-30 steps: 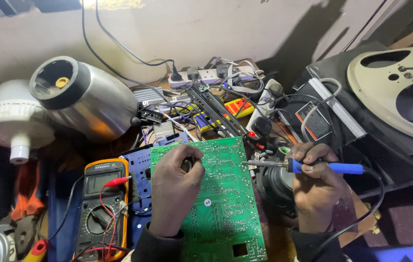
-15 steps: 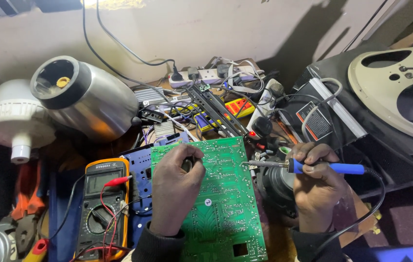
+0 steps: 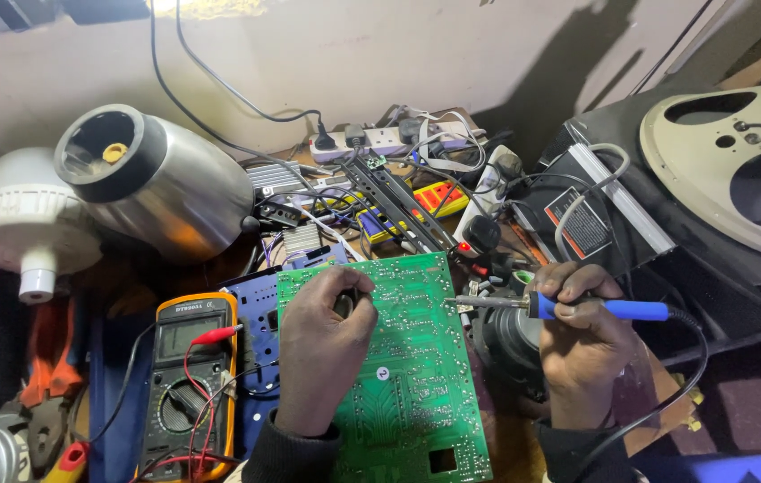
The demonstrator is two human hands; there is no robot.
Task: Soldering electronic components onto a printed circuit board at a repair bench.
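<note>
Left hand (image 3: pixel 322 344) lies on green circuit board (image 3: pixel 403 367), fingers pinched round a small dark object (possibly a component; hard to tell). Right hand (image 3: pixel 582 335) grips blue-handled soldering iron (image 3: pixel 568 308), tip just off the board's right edge; yellow multimeter (image 3: pixel 188 380) lies left of the board

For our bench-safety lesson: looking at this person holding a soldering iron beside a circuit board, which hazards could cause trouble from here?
1. The blue-handled soldering iron in the right hand points its metal tip toward the left hand resting on the green circuit board; a slip could burn it.
2. Tangled cables crowd the board's far edge; the tip might scorch them.
3. The iron's black cord loops off the bench and could snag.
</note>
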